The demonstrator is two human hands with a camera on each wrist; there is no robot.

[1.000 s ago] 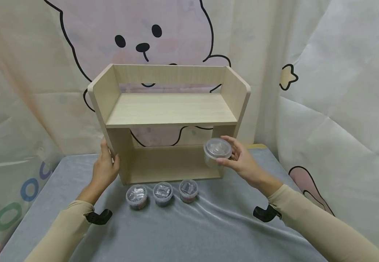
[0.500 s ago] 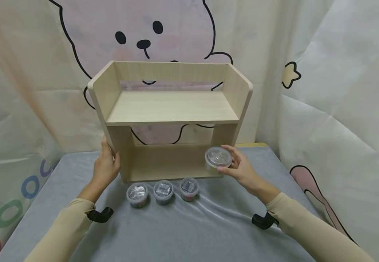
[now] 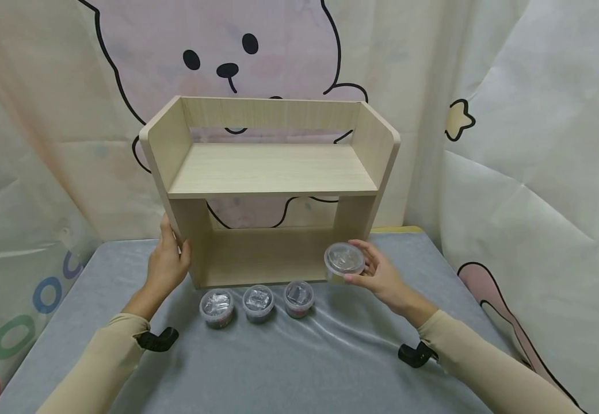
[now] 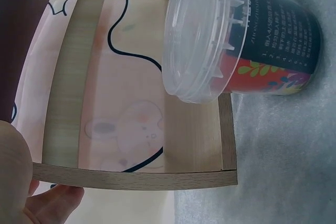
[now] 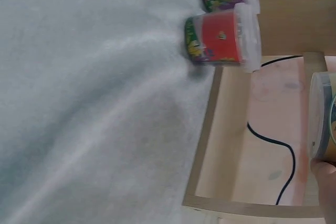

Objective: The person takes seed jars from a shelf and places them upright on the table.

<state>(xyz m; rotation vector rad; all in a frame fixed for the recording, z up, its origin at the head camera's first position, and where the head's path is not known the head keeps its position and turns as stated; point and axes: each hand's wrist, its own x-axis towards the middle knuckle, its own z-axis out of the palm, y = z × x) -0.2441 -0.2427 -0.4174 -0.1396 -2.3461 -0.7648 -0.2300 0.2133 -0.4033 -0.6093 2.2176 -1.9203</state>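
Note:
A pale wooden two-tier shelf (image 3: 273, 167) stands on the grey cloth. My left hand (image 3: 167, 261) grips its left side panel, the fingers round the outer face; in the left wrist view the thumb and a fingertip (image 4: 58, 203) show on either side of the panel's edge. My right hand (image 3: 387, 282) holds a round plastic tub (image 3: 344, 259) with a clear lid between thumb and fingers, at the shelf's lower right front. This tub (image 5: 323, 114) appears partly cut off in the right wrist view. Three more lidded tubs stand in a row before the shelf: left (image 3: 217, 309), middle (image 3: 258, 302), right (image 3: 298, 299).
Grey velvety cloth (image 3: 289, 368) covers the table. Behind and on both sides hang pale printed curtains (image 3: 537, 144), with a cartoon bear at the back. A yellow strip (image 3: 397, 229) shows at the table's far right edge.
My right hand has lowered the tub from the shelf's lower opening toward its front bottom edge. My left hand keeps its grip, and the three tubs in the row stay put.

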